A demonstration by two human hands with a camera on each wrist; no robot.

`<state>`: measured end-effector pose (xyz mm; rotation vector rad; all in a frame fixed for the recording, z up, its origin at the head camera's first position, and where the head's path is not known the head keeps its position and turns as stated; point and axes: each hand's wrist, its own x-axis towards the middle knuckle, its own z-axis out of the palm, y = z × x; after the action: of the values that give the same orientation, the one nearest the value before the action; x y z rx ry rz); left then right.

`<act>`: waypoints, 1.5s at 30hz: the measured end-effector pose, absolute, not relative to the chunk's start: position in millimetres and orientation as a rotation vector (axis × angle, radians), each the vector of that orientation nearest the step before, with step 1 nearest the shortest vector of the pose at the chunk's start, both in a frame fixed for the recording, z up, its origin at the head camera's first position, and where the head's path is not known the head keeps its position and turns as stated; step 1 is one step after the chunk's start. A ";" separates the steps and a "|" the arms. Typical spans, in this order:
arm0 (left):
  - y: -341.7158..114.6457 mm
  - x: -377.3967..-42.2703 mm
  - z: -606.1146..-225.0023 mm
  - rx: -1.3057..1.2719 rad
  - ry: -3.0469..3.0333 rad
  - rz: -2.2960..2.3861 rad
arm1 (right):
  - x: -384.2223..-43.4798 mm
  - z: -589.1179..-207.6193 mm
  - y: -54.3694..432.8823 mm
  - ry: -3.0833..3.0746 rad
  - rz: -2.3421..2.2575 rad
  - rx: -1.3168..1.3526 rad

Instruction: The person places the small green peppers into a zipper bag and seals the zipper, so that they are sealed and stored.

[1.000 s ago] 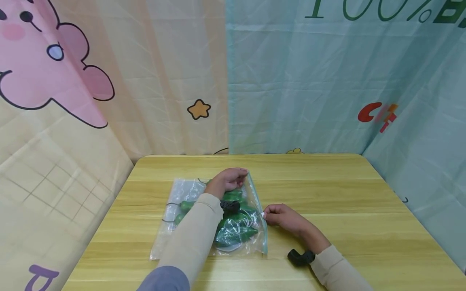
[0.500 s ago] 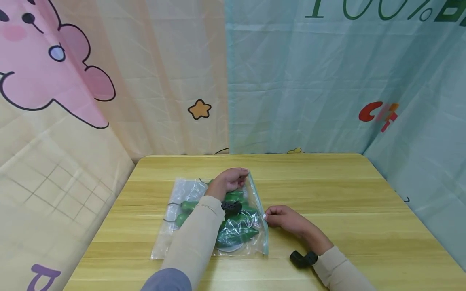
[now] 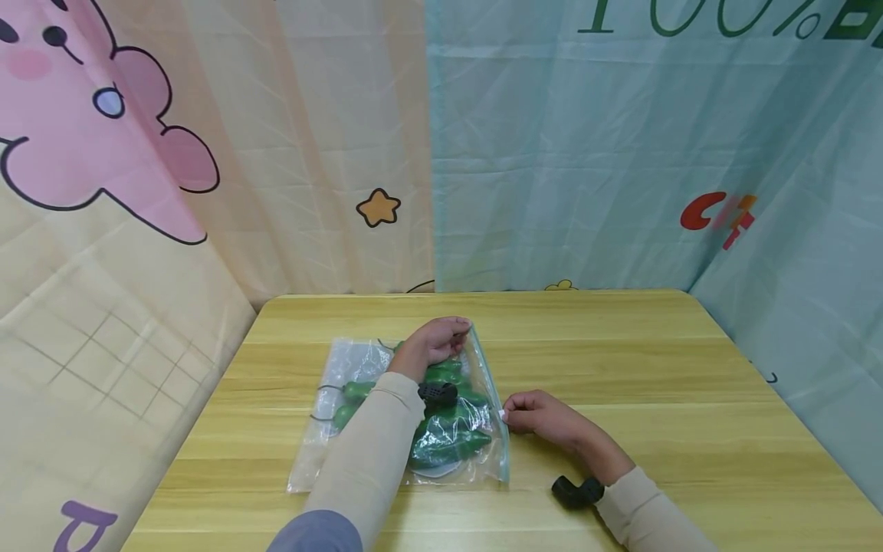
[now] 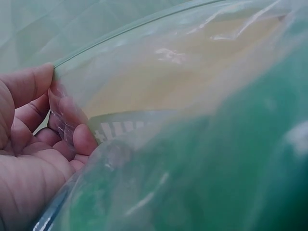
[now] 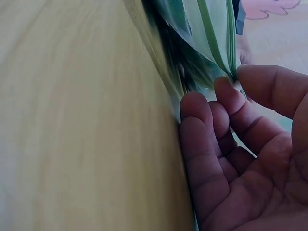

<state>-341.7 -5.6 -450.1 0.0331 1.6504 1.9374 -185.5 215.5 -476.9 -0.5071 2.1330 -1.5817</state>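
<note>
A clear zip bag (image 3: 313, 452) lies on the wooden table, with several green, pepper-like things (image 3: 448, 448) inside; thin dark stems show at its left. Along its right side runs a pale green zip strip (image 3: 491, 379). My left hand (image 3: 438, 339) pinches the far end of that strip between thumb and fingers, as the left wrist view shows, its forearm crossing over the bag. About midway down the strip, my right hand (image 3: 541, 418) pinches the small white slider (image 3: 503, 415) with thumb and index finger. In the right wrist view its other fingers curl loosely beside the tabletop.
The wooden table (image 3: 655, 368) extends to the right of the bag and behind it. Black wrist devices sit on both arms, the right one (image 3: 577, 492) close over the table. Printed curtains (image 3: 552, 169) hang behind and at both sides.
My right hand has moved slightly toward me along the zip strip with the slider. My left hand keeps its hold at the far end, and the bag lies almost as before.
</note>
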 end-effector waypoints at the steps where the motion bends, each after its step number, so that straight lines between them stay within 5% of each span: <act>1: -5.7 -341.5 -450.3 0.033 1.648 1.943 | -185.2 -476.9 215.7 2.131 -1.581 -0.509; 45: -8.3 -341.8 -452.7 0.037 1.586 2.036 | -181.7 -475.1 221.2 2.062 -1.493 -0.583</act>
<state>-341.8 -8.3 -452.7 0.0375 1.5861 2.0355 -181.7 221.2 -475.1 -0.5833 2.0623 -1.4928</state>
